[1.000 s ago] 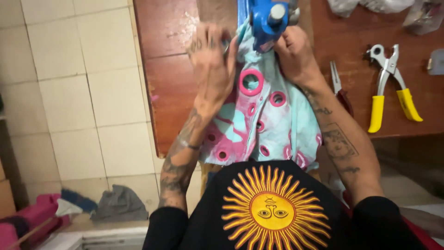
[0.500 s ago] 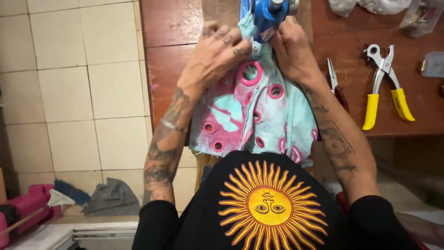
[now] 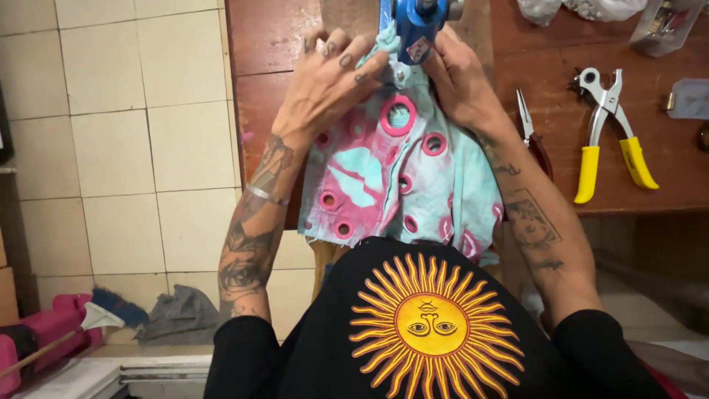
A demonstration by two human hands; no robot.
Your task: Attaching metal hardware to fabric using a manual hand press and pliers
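While your left hand [image 3: 332,85] had slid up since a second earlier, its fingers now spread flat over the fabric [image 3: 399,181] beside the blue press [image 3: 417,29], your right hand [image 3: 458,77] pinched the cloth's top edge under the tool. The piece lay on the wooden bench [image 3: 561,140], draping over its front edge: soft turquoise and pink cloth studded with round pink eyelets. Whether the press had closed, you probably couldn't tell. Yellow-handled pliers [image 3: 609,133] lay well apart.
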